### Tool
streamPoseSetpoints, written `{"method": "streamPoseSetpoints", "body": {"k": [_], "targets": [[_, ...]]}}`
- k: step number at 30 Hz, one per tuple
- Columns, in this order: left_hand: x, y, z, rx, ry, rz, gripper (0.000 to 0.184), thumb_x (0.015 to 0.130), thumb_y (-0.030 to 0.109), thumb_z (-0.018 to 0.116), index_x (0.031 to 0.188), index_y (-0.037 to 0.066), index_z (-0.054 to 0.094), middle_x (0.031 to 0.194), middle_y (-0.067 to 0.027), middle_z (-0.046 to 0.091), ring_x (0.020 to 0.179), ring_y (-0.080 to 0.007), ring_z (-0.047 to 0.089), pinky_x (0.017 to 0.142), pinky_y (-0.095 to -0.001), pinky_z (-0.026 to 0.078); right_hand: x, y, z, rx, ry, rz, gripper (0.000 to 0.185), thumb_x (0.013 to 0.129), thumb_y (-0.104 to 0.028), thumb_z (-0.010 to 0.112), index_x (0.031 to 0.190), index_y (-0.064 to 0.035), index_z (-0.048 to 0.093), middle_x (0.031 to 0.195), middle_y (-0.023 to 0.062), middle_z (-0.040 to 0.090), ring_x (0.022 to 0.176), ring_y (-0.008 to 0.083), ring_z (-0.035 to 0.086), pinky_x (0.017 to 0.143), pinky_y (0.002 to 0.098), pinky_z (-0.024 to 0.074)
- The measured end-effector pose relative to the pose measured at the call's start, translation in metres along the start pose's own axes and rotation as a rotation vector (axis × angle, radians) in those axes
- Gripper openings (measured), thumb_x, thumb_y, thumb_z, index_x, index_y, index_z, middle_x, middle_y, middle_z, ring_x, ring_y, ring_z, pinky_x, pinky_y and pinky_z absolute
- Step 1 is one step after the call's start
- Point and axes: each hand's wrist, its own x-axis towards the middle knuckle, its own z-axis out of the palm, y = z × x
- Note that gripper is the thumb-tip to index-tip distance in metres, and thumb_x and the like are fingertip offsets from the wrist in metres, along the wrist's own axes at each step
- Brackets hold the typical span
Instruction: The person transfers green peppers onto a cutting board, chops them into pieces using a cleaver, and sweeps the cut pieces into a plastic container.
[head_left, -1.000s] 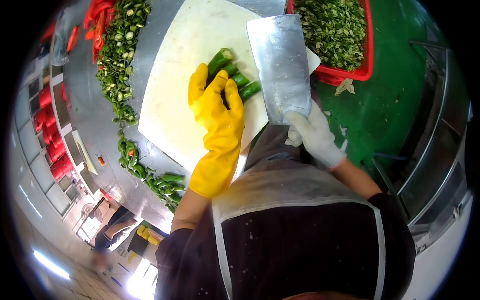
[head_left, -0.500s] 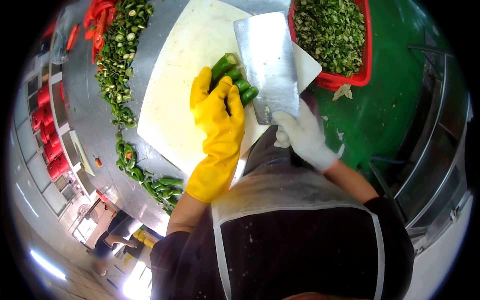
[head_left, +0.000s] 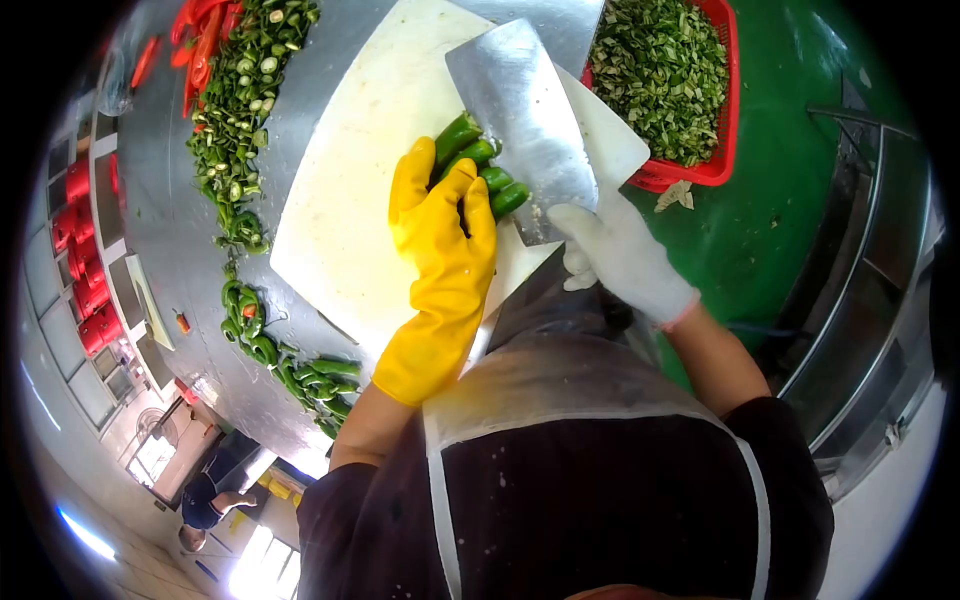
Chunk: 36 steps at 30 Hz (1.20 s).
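Observation:
Several green peppers (head_left: 478, 160) lie side by side on the white cutting board (head_left: 345, 180). My left hand (head_left: 445, 215), in a yellow rubber glove, is closed over them, with their ends poking out toward the blade. In a white glove, my right hand (head_left: 625, 250) grips a wide cleaver (head_left: 525, 125) at its lower end; the handle is hidden in the fist. The cleaver's broad face is turned up toward me, its left edge beside the pepper ends. Whether the blade touches them I cannot tell.
Chopped green peppers (head_left: 240, 130) and whole ones (head_left: 315, 380) line the metal table (head_left: 160, 220) to the left, red peppers (head_left: 205, 45) behind them. A red basket (head_left: 728, 120) of chopped greens stands at the right above the green floor. Another person (head_left: 205, 505) is far off at lower left.
The cleaver has tilted, its top swinging to the left, and my right hand has shifted slightly right. My left hand and the peppers have moved a little to the right.

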Motion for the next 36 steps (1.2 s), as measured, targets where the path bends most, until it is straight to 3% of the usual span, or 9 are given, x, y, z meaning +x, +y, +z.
{"method": "streamPoseSetpoints", "body": {"k": [3, 5, 7, 9, 14, 17, 23, 33, 36], "targets": [[-0.005, 0.005, 0.0, -0.111, -0.018, -0.102, 0.031, 0.094, 0.0, 0.071, 0.124, -0.007, 0.069, 0.141, -0.0297, 0.057, 0.117, -0.0437, 0.063, 0.104, -0.0462, 0.052, -0.003, -0.009, -0.011, -0.015, -0.073, 0.051, 0.044, 0.107, -0.031, 0.062, 0.135, 0.0012, 0.055, 0.089, 0.006, 0.062, 0.067, 0.013, 0.061, 0.057, 0.0305, 0.0579], [-0.003, 0.011, -0.004, 0.076, -0.015, 0.064, 0.042, 0.096, -0.001, 0.069, 0.136, -0.007, 0.061, 0.144, -0.0288, 0.054, 0.117, -0.0431, 0.063, 0.104, -0.0457, 0.052, 0.0, -0.008, -0.015, -0.057, -0.115, 0.073, 0.044, 0.106, -0.032, 0.061, 0.135, 0.0011, 0.055, 0.087, 0.0058, 0.061, 0.066, 0.013, 0.06, 0.057, 0.0306, 0.0577], [0.0, 0.028, -0.004, -0.308, -0.061, -0.253, 0.051, 0.099, 0.001, 0.066, 0.147, -0.008, 0.05, 0.145, -0.0293, 0.053, 0.119, -0.0437, 0.062, 0.105, -0.0474, 0.051, -0.001, -0.015, -0.014, -0.053, -0.127, 0.111, 0.044, 0.106, -0.032, 0.061, 0.135, 0.0018, 0.055, 0.085, 0.006, 0.06, 0.065, 0.0135, 0.059, 0.057, 0.0303, 0.0578], [0.0, 0.031, -0.004, -0.378, -0.101, -0.339, 0.059, 0.101, 0.006, 0.064, 0.153, -0.009, 0.041, 0.148, -0.0309, 0.049, 0.123, -0.046, 0.058, 0.108, -0.0504, 0.047, -0.002, -0.017, -0.008, -0.091, -0.164, 0.157, 0.045, 0.106, -0.032, 0.062, 0.134, 0.0026, 0.055, 0.083, 0.0063, 0.059, 0.065, 0.0139, 0.059, 0.058, 0.0301, 0.0579], [0.006, 0.01, -0.017, 0.247, -0.183, 0.031, 0.078, 0.103, 0.023, 0.065, 0.16, -0.013, 0.027, 0.157, -0.0379, 0.037, 0.143, -0.0561, 0.039, 0.124, -0.0608, 0.027, -0.004, 0.005, 0.016, -0.113, -0.183, 0.177, 0.045, 0.106, -0.033, 0.063, 0.128, 0.0054, 0.056, 0.079, 0.01, 0.062, 0.067, 0.0195, 0.064, 0.061, 0.0354, 0.0559], [0.001, 0.009, -0.018, 0.416, -0.173, 0.037, 0.091, 0.099, 0.033, 0.07, 0.162, -0.013, 0.024, 0.164, -0.04, 0.026, 0.151, -0.0628, 0.023, 0.127, -0.0632, 0.016, -0.005, 0.013, 0.019, -0.303, -0.121, 0.044, 0.044, 0.106, -0.033, 0.063, 0.125, 0.0065, 0.056, 0.083, 0.0194, 0.068, 0.072, 0.0301, 0.069, 0.067, 0.0427, 0.0561], [-0.001, 0.001, -0.025, 0.309, -0.158, 0.075, 0.107, 0.091, 0.044, 0.078, 0.162, -0.013, 0.022, 0.167, -0.0412, 0.021, 0.152, -0.0667, 0.016, 0.127, -0.0658, 0.012, -0.015, -0.004, 0.031, -0.67, -0.01, -0.155, 0.042, 0.103, -0.035, 0.063, 0.117, 0.0051, 0.059, 0.094, 0.0311, 0.07, 0.087, 0.0463, 0.071, 0.08, 0.0527, 0.0546], [-0.005, -0.003, -0.022, 0.243, -0.079, 0.038, 0.106, 0.093, 0.041, 0.075, 0.161, -0.017, 0.019, 0.167, -0.0422, 0.018, 0.154, -0.0638, 0.016, 0.128, -0.0632, 0.013, -0.011, -0.041, 0.07, -1.158, 0.088, -0.062, 0.04, 0.102, -0.036, 0.061, 0.12, -0.0004, 0.055, 0.104, 0.0297, 0.071, 0.101, 0.0498, 0.069, 0.088, 0.0562, 0.0529], [-0.003, -0.006, -0.02, 0.266, -0.054, 0.031, 0.1, 0.096, 0.041, 0.071, 0.161, -0.017, 0.021, 0.167, -0.0418, 0.021, 0.154, -0.0633, 0.018, 0.128, -0.0634, 0.014, 0.0, -0.034, 0.073, -1.155, 0.115, -0.083, 0.049, 0.1, -0.028, 0.066, 0.136, 0.0031, 0.052, 0.102, 0.0309, 0.072, 0.098, 0.0506, 0.069, 0.086, 0.0557, 0.0538]]}}
